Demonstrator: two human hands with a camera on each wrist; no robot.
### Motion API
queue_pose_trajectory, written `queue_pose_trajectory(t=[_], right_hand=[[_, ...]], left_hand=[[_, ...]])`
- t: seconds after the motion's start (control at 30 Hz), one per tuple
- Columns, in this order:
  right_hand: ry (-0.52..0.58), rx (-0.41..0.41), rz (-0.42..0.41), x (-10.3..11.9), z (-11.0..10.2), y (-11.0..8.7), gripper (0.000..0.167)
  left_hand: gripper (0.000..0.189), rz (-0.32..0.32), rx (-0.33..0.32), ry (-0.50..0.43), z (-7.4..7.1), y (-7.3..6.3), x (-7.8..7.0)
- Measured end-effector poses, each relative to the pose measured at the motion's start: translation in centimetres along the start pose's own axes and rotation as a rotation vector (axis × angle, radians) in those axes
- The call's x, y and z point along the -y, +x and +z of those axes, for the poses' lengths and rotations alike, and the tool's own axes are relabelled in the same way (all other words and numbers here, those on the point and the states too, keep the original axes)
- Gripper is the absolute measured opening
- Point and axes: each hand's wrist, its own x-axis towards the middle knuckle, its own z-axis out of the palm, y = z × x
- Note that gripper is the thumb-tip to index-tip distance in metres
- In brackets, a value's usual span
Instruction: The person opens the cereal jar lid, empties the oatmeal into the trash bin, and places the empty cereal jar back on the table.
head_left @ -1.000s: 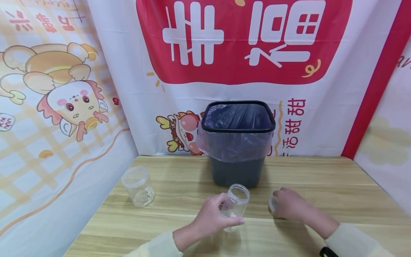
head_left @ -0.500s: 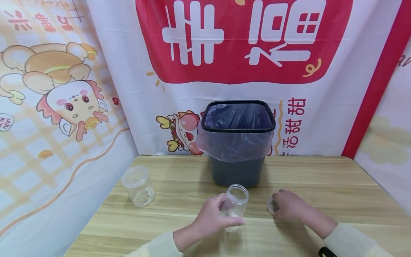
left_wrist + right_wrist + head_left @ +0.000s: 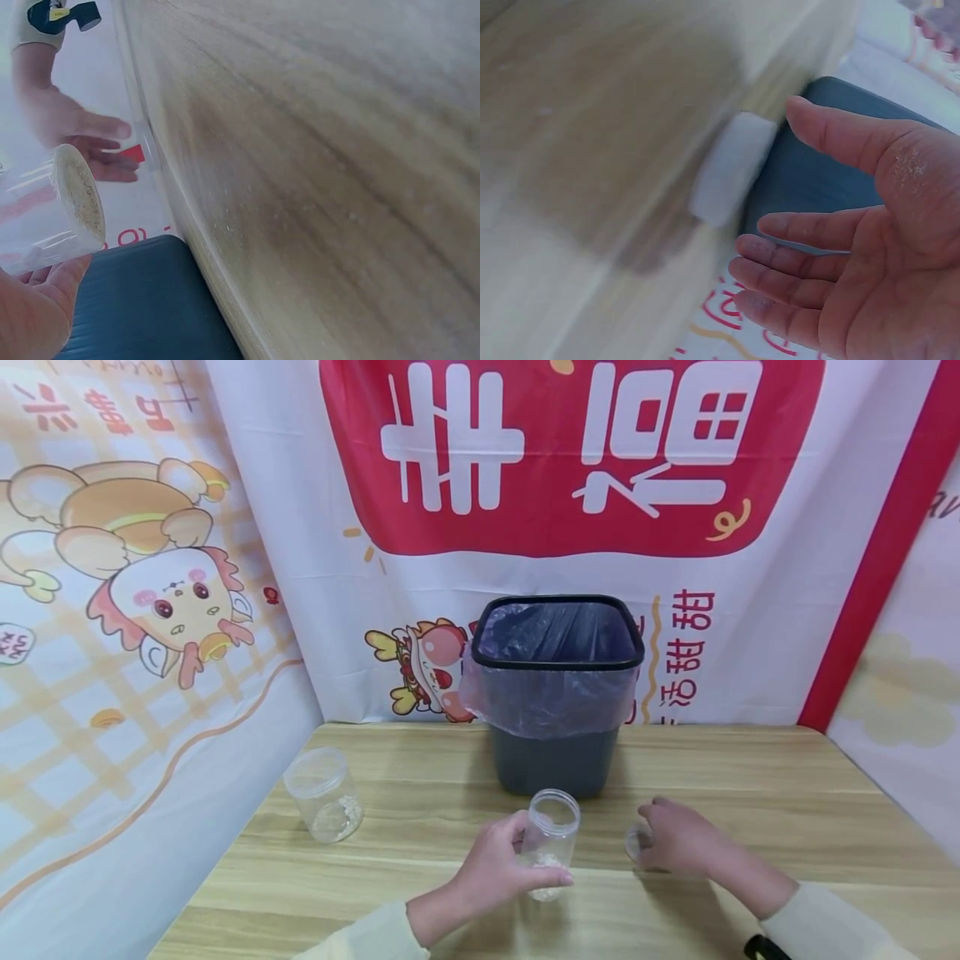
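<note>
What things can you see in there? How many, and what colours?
Wooden table: one, light brown, low in the head view.
Bin: one, dark grey-blue, on the table's far side.
Bag: one, pale purple, lining the bin.
Near jar: one, clear, in front of the bin.
Far-left jar: one, clear, on the table.
Bits: too many to count, white, low in both jars.
Disc: one, whitish, right of the near jar.
Printed cloth: count unclear, white and red, around the table.
Wrist gadget: one, black, by the right cuff.
Sleeves: two, cream, on both arms.
Left hand: one, bare, gripping the near jar.
Right hand: one, bare, beside the disc.
</note>
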Motion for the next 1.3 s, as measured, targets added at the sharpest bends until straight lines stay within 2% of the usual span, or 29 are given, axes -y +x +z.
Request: queue_pose_trajectory(t=[0.23, 0.43, 0.53, 0.77, 1.0, 1.3], right_hand=[[0.091, -0.081, -0.042, 2.3, -2.1, -0.6, 0.065], [0.147, -0.274, -0.103, 4.2, -2.6, -1.1, 0.051], [0.186, -0.328, -0.123, 5.1, -2.6, -1.4, 0.047], [0.286, -0.314, -0.156, 7.0, -2.3, -2.1, 0.043], [0.310, -0.314, -0.192, 8.0, -1.4, -2.7, 0.045], [0.311, -0.332, -0.252, 8.3, -0.1, -2.6, 0.044]], left_hand=[[0.047, 0.005, 0.005, -0.040, 0.2, 0.1, 0.0], [0.050, 0.010, 0.008, -0.080, 0.4, 0.4, -0.2], [0.050, 0.005, 0.013, -0.114, 0.6, 0.5, -0.1], [0.055, -0.069, 0.035, -0.175, 0.9, 0.4, 0.1], [0.057, -0.085, 0.082, -0.219, 1.4, 0.4, 0.7], [0.054, -0.159, 0.151, -0.254, 1.6, 0.1, 1.4]])
